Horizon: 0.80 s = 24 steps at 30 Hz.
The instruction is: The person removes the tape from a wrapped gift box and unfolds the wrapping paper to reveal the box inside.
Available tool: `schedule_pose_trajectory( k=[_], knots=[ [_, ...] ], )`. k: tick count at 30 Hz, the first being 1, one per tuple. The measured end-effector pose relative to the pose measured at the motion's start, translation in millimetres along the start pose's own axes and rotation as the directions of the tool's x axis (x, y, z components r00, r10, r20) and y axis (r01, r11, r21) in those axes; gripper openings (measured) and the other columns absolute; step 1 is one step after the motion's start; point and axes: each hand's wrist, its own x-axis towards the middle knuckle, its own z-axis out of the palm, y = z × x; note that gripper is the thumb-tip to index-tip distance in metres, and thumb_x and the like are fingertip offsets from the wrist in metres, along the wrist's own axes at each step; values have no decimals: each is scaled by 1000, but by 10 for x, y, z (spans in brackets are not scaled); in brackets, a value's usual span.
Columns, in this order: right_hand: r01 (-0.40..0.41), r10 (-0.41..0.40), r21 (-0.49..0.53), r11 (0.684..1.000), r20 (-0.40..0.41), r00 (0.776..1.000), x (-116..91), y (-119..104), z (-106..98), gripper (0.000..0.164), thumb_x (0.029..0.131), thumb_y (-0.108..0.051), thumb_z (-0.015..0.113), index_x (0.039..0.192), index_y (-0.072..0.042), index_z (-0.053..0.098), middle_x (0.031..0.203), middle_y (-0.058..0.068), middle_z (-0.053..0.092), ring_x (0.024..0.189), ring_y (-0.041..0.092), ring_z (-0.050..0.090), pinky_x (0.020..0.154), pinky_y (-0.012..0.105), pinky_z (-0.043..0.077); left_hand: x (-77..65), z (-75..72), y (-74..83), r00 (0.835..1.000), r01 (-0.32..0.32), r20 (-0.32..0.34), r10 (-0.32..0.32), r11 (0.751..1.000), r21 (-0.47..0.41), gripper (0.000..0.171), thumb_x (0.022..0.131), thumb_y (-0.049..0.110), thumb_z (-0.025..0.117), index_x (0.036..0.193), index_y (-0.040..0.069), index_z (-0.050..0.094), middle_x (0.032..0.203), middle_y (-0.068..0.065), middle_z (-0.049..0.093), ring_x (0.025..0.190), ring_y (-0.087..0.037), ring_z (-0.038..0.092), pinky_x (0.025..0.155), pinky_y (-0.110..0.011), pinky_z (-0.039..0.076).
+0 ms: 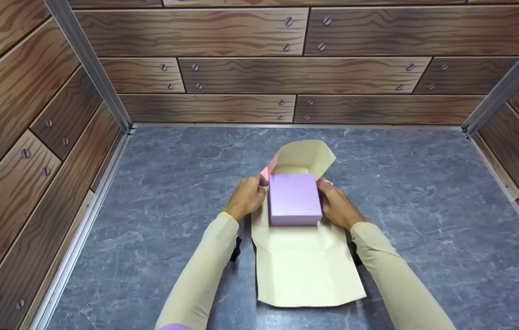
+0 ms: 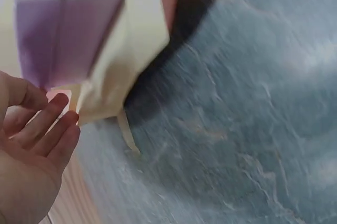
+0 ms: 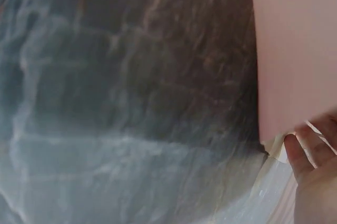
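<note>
A purple box (image 1: 295, 197) stands on an unfolded cardboard box (image 1: 307, 270), cream inside and pink outside. Its far panel (image 1: 303, 153) is raised behind the purple box, and its near part lies flat. At the far left corner my left hand (image 1: 246, 197) pinches a folded flap; in the left wrist view, thumb and fingertips (image 2: 62, 99) meet at the cardboard below the purple box. On the opposite side, my right hand (image 1: 339, 205) pinches the matching corner. In the right wrist view a pink outer panel (image 3: 297, 50) hides part of that grip.
The work surface is a blue-grey marbled floor (image 1: 186, 192). Wood-patterned walls (image 1: 250, 75) rise at the back and both sides, with grey metal rails (image 1: 92, 68) at their corners.
</note>
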Motion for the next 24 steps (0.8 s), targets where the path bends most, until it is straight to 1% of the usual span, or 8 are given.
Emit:
schedule_pose_trajectory(
  k=[4, 7, 10, 14, 17, 20, 22, 24],
  knots=[
    [-40, 41, 14, 999, -5, 999, -10, -2, 10, 34, 96, 10, 53, 128, 19, 56, 139, 33, 52, 134, 46, 47, 117, 52, 32, 6, 31, -49, 998, -2, 67, -3, 998, 66, 21, 98, 3, 54, 112, 0, 70, 111, -13, 72, 105, -30, 68, 92, -44, 54],
    [-66, 67, 19, 998, -20, 998, -12, -3, 17, 33, 98, 6, 56, 129, 16, 58, 136, 31, 51, 131, 44, 50, 115, 51, 36, 17, 54, -68, 994, -17, 105, 7, 995, 99, 24, 100, 5, 54, 117, -1, 69, 115, -15, 71, 110, -33, 66, 96, -45, 52],
    [-85, 85, 5, 996, -16, 996, -11, -3, 11, 35, 94, 7, 59, 129, 14, 60, 129, 27, 53, 126, 42, 54, 112, 51, 39, 29, 75, -77, 992, -15, 123, 1, 993, 117, 27, 100, 5, 53, 123, 0, 66, 121, -16, 69, 116, -33, 63, 100, -46, 50],
    [-82, 82, -7, 997, 14, 997, 8, 13, 2, 39, 91, 11, 58, 129, 14, 59, 129, 26, 59, 127, 43, 54, 113, 51, 39, 33, 99, -82, 993, 3, 119, -18, 992, 125, 28, 102, 6, 51, 126, 3, 63, 130, -15, 61, 121, -33, 59, 103, -45, 47],
    [-78, 78, 5, 997, 30, 997, 31, 27, 4, 41, 91, 10, 57, 132, 14, 57, 135, 27, 58, 132, 43, 51, 115, 51, 36, 30, 115, -86, 994, 11, 102, -24, 992, 126, 27, 102, 7, 51, 127, 3, 62, 134, -14, 54, 120, -34, 59, 103, -45, 47],
    [-84, 83, 6, 996, 46, 995, 47, 31, 11, 43, 92, 10, 56, 135, 15, 54, 140, 28, 55, 135, 44, 47, 117, 51, 33, 28, 131, -105, 997, 4, 77, -14, 992, 126, 27, 102, 6, 50, 125, 2, 63, 134, -15, 50, 115, -36, 60, 101, -45, 49],
    [-95, 95, -1, 995, 55, 994, 51, 34, 15, 44, 93, 9, 55, 136, 16, 52, 142, 29, 53, 137, 44, 45, 118, 51, 31, 25, 136, -119, 998, -4, 63, -4, 993, 120, 26, 101, 5, 50, 123, 1, 63, 132, -16, 50, 114, -37, 61, 100, -46, 49],
    [-101, 102, -11, 995, 62, 993, 51, 37, 14, 44, 96, 7, 53, 139, 15, 50, 145, 28, 50, 139, 43, 42, 119, 51, 29, 25, 136, -129, 998, -14, 63, 7, 993, 119, 26, 100, 4, 49, 122, 0, 63, 130, -17, 51, 114, -36, 60, 100, -45, 49]
  ],
)
